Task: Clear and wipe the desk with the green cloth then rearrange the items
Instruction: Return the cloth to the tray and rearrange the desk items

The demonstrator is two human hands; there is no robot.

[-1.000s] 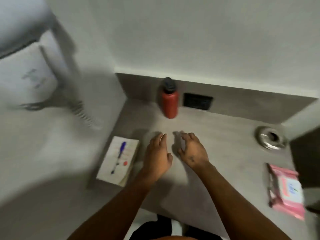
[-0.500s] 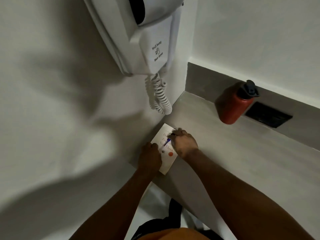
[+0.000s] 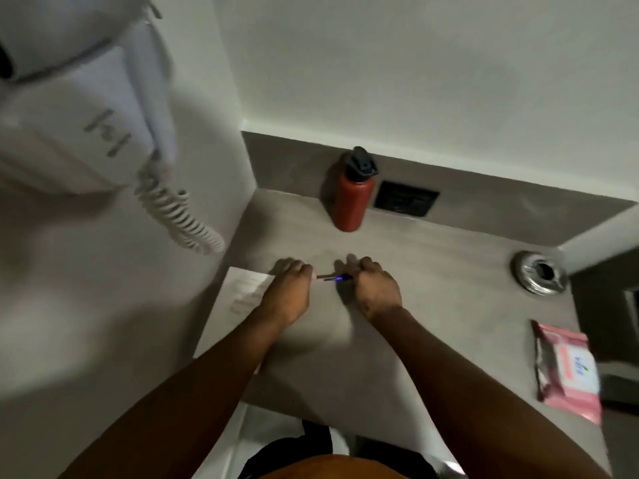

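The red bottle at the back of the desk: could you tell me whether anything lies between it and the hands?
Nothing visible does. Bare desk separates the red bottle from both hands, left hand and right hand, which hold a blue pen between them.

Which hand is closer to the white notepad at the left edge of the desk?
Left. The left hand overlaps the notepad at its right edge. The right hand is farther right, over bare desk, holding the blue pen.
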